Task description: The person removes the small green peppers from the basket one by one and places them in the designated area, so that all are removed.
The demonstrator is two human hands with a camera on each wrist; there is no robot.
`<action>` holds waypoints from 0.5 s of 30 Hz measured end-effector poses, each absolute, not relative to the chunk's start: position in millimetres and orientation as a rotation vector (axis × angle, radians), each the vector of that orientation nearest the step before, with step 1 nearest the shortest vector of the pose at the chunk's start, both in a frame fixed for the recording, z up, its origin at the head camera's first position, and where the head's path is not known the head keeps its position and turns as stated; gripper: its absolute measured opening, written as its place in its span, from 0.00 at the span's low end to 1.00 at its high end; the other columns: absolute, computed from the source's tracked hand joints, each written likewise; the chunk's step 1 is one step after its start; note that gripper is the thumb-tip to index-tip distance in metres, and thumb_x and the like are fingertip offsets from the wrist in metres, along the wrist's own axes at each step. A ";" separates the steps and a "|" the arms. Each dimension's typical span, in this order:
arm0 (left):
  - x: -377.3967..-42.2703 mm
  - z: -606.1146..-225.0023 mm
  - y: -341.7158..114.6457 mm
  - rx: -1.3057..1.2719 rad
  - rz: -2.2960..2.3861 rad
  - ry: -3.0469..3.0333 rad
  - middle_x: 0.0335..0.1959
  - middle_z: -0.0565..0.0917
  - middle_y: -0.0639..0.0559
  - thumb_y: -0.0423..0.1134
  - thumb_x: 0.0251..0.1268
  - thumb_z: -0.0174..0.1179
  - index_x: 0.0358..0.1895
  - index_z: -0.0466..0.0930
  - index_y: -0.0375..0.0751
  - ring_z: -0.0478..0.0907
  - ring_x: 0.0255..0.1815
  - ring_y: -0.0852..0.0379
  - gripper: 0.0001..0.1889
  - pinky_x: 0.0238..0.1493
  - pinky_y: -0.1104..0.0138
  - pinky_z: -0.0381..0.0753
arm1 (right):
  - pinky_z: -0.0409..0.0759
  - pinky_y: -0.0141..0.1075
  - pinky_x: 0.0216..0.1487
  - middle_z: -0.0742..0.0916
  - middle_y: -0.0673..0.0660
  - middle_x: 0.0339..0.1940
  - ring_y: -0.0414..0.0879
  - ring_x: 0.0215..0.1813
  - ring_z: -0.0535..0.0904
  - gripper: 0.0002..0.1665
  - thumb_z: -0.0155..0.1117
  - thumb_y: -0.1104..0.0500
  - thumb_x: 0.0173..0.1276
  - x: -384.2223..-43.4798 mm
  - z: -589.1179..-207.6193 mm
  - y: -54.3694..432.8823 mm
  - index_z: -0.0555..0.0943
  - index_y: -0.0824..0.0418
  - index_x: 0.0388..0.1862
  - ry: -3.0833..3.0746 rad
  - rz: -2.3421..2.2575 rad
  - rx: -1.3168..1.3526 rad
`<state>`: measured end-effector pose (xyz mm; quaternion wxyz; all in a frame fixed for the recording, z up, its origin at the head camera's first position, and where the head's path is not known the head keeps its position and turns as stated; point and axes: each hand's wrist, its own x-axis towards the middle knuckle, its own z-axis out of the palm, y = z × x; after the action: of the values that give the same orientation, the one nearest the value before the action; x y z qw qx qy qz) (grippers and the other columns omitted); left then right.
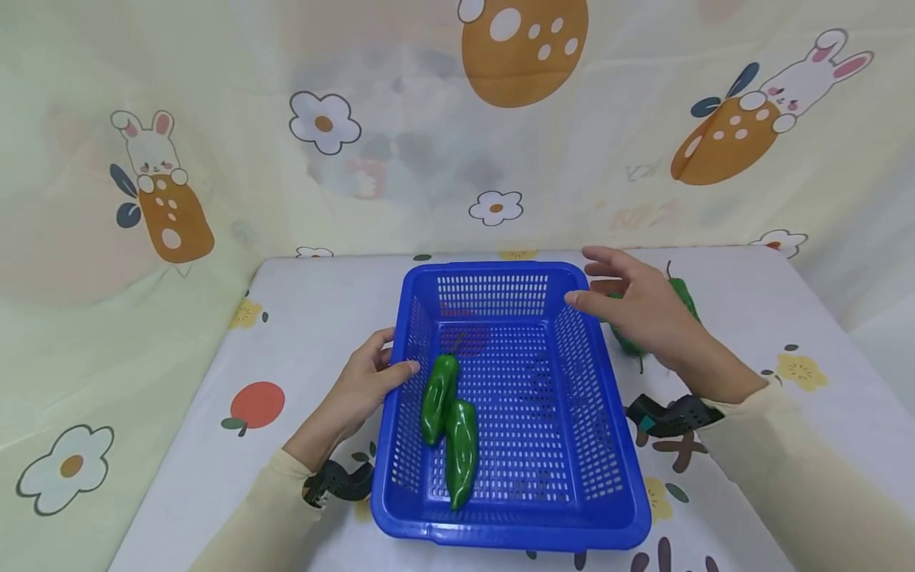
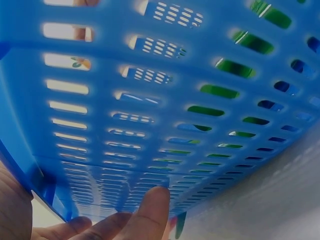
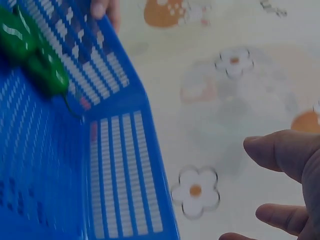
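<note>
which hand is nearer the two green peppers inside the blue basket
Left. The left hand grips the blue basket at its left side, close to the green peppers inside; the right hand is near its far right corner, farther from them.

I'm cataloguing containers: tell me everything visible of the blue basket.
The blue basket is rectangular, open-topped and apparently plastic, with rounded corners, a solid rim and perforated walls and floor. Its opening faces up over a patterned cloth, long sides running front to back. Two green peppers lie inside, toward the left. The left hand grips its left rim; the right hand is near its far right corner, apparently not touching.
</note>
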<state>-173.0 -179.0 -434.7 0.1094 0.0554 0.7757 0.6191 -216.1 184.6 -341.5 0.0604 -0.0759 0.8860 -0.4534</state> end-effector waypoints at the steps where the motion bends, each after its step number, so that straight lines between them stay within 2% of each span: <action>1: -172.9 -434.4 -179.0 0.167 1.824 2.279 0.62 0.81 0.30 0.37 0.76 0.60 0.79 0.60 0.39 0.88 0.50 0.38 0.32 0.43 0.51 0.91 | 0.73 0.71 0.67 0.69 0.69 0.79 0.69 0.76 0.67 0.48 0.68 0.47 0.75 -213.9 -340.5 179.9 0.56 0.56 0.86 2.675 -1.377 -0.247; 7: -172.5 -433.7 -178.8 0.166 1.833 2.266 0.62 0.81 0.30 0.37 0.76 0.60 0.79 0.60 0.40 0.88 0.50 0.39 0.32 0.43 0.52 0.92 | 0.77 0.68 0.65 0.70 0.67 0.78 0.68 0.75 0.69 0.46 0.68 0.50 0.74 -205.1 -343.9 152.2 0.59 0.57 0.84 2.597 -1.366 -0.334; 15: -171.4 -433.8 -178.2 0.179 1.836 2.264 0.62 0.81 0.29 0.37 0.76 0.60 0.79 0.59 0.39 0.88 0.49 0.38 0.33 0.43 0.52 0.92 | 0.81 0.61 0.65 0.73 0.65 0.76 0.66 0.74 0.72 0.48 0.72 0.49 0.71 -198.8 -358.7 122.0 0.61 0.55 0.83 2.469 -1.336 -0.332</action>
<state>-171.4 -178.2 -433.8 0.1102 0.0610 0.7705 0.6248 -198.8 122.0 -358.7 0.1567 -0.1161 0.8626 -0.4668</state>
